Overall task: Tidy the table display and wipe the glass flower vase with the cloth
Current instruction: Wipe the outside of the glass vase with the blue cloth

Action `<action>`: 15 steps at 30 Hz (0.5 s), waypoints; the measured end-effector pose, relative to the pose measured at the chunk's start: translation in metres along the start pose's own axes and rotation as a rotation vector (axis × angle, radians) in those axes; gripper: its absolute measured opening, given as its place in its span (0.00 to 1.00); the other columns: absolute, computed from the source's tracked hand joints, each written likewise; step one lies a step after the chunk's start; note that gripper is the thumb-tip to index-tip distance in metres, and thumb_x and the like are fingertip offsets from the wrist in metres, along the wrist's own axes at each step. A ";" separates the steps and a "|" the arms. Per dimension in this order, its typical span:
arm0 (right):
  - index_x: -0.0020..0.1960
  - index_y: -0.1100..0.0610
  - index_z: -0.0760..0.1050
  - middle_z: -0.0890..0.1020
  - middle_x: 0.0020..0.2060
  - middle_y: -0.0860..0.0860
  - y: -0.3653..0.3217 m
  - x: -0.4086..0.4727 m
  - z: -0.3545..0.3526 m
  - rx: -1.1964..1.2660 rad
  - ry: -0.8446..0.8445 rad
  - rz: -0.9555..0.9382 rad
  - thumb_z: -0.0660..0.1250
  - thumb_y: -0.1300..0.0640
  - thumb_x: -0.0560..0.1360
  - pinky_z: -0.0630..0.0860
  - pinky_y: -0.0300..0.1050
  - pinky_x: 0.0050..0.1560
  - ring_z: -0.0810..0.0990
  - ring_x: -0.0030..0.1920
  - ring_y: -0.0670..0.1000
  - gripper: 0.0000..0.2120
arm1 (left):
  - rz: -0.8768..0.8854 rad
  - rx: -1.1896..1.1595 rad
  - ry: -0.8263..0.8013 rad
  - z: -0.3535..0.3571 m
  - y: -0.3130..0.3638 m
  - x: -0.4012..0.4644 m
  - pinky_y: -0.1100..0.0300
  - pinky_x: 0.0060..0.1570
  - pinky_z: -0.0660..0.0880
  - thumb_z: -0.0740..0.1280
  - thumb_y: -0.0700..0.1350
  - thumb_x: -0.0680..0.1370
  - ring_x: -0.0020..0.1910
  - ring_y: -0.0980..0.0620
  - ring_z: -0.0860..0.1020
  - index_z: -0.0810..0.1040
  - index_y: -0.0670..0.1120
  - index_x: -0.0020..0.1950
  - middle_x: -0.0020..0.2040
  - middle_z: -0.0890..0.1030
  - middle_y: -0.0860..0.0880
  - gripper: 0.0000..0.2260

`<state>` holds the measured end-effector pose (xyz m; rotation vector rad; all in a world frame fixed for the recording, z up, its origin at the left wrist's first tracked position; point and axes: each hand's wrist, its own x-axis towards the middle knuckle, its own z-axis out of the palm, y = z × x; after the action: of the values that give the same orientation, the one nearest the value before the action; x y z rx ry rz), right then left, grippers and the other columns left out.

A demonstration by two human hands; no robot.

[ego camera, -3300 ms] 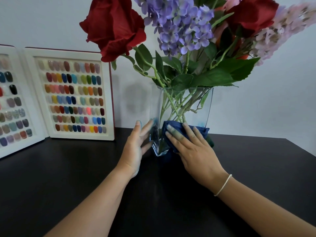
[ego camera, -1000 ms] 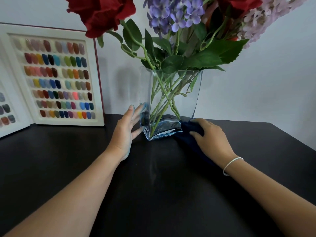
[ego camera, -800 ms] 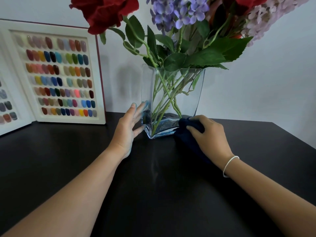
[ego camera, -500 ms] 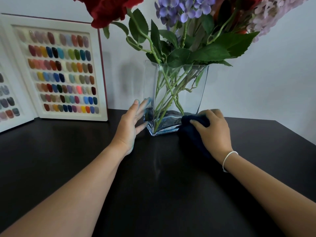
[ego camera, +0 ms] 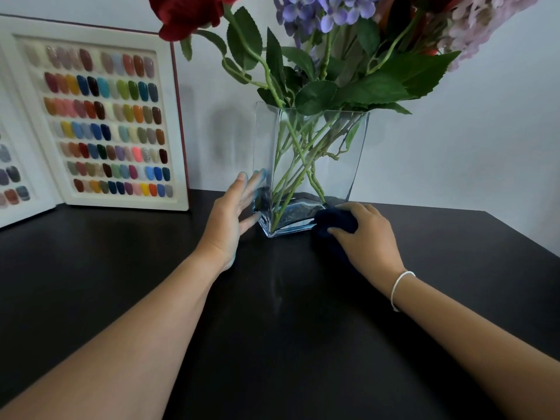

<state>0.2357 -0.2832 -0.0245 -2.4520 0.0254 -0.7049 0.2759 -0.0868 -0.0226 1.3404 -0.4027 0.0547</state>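
**A:** Where are you in the job right now?

**B:** You are in the wiping step, by my reading. The glass vase [ego camera: 309, 165] stands upright near the back of the dark surface [ego camera: 272, 344], close to the wall, with the flower stems [ego camera: 298, 165] crossing inside it. Your right hand [ego camera: 368, 234] has its grip clamped on the dark blue cloth [ego camera: 335, 224], bunched against the vase's lower right corner where the glass meets the surface.

**A:** And your other hand?

**B:** Your left hand [ego camera: 231, 213] lies flat against the vase's left wall, fingers apart and straight, holding nothing. It looks like a brace, not a grasp.

**A:** What does the next move call for?

**B:** Only the base corner is under the cloth now, so I would judge most of the glass above it is yet to be covered. Carry the cloth up the right wall or across the front face, pressing lightly. Keep that left palm firm, because the vase is narrow at the foot and carries a heavy head of flowers [ego camera: 327, 13]; a sideways push could tip it.

**A:** Anything else nearby to mind?

**B:** The nail colour display board [ego camera: 103, 116] stands open just left of the vase, apart from your left hand. Straightening it, if needed, belongs to the tidying part.
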 end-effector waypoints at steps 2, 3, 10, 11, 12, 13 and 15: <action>0.56 0.55 0.74 0.76 0.55 0.55 -0.003 0.000 0.001 0.006 -0.001 -0.007 0.66 0.61 0.71 0.67 0.40 0.48 0.74 0.52 0.54 0.13 | 0.000 0.002 0.001 0.000 0.000 0.000 0.47 0.66 0.66 0.51 0.59 0.77 0.69 0.53 0.65 0.75 0.57 0.59 0.68 0.71 0.54 0.18; 0.56 0.55 0.74 0.77 0.54 0.55 -0.005 0.000 0.002 0.008 -0.001 -0.013 0.66 0.61 0.72 0.67 0.40 0.48 0.75 0.52 0.54 0.13 | 0.002 0.002 0.002 0.001 0.000 0.000 0.47 0.66 0.66 0.51 0.59 0.77 0.69 0.53 0.65 0.75 0.57 0.59 0.69 0.70 0.54 0.18; 0.55 0.57 0.77 0.79 0.51 0.55 -0.029 -0.011 0.015 0.015 -0.006 -0.150 0.67 0.62 0.71 0.68 0.40 0.49 0.76 0.51 0.54 0.12 | 0.010 -0.001 0.005 0.002 0.001 -0.001 0.52 0.63 0.67 0.51 0.59 0.77 0.69 0.54 0.65 0.76 0.59 0.56 0.69 0.70 0.54 0.17; 0.55 0.56 0.77 0.79 0.51 0.55 -0.032 -0.013 0.017 0.021 -0.015 -0.174 0.67 0.62 0.71 0.69 0.41 0.50 0.76 0.52 0.54 0.13 | 0.009 -0.002 0.004 0.002 0.001 -0.001 0.53 0.62 0.67 0.51 0.59 0.77 0.68 0.55 0.65 0.76 0.59 0.56 0.69 0.70 0.54 0.17; 0.55 0.56 0.77 0.79 0.52 0.55 -0.035 -0.014 0.019 0.024 -0.024 -0.198 0.67 0.62 0.70 0.69 0.41 0.51 0.76 0.52 0.54 0.13 | 0.009 -0.001 0.002 0.002 0.000 -0.001 0.54 0.61 0.67 0.51 0.60 0.77 0.68 0.55 0.65 0.76 0.59 0.57 0.69 0.70 0.54 0.18; 0.54 0.56 0.78 0.79 0.51 0.55 -0.037 -0.014 0.020 0.025 -0.028 -0.221 0.67 0.62 0.70 0.68 0.39 0.51 0.76 0.52 0.54 0.13 | 0.009 0.002 -0.001 0.002 0.000 0.000 0.54 0.61 0.67 0.51 0.60 0.76 0.68 0.56 0.66 0.76 0.59 0.57 0.69 0.70 0.54 0.18; 0.54 0.57 0.78 0.80 0.50 0.55 -0.041 -0.015 0.024 0.032 -0.032 -0.255 0.68 0.63 0.70 0.65 0.34 0.48 0.76 0.51 0.54 0.13 | 0.004 0.009 0.000 0.002 0.000 0.000 0.53 0.62 0.67 0.50 0.61 0.76 0.68 0.56 0.66 0.75 0.58 0.58 0.69 0.70 0.54 0.19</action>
<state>0.2292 -0.2344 -0.0262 -2.4602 -0.3140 -0.7673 0.2754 -0.0883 -0.0222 1.3485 -0.4055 0.0602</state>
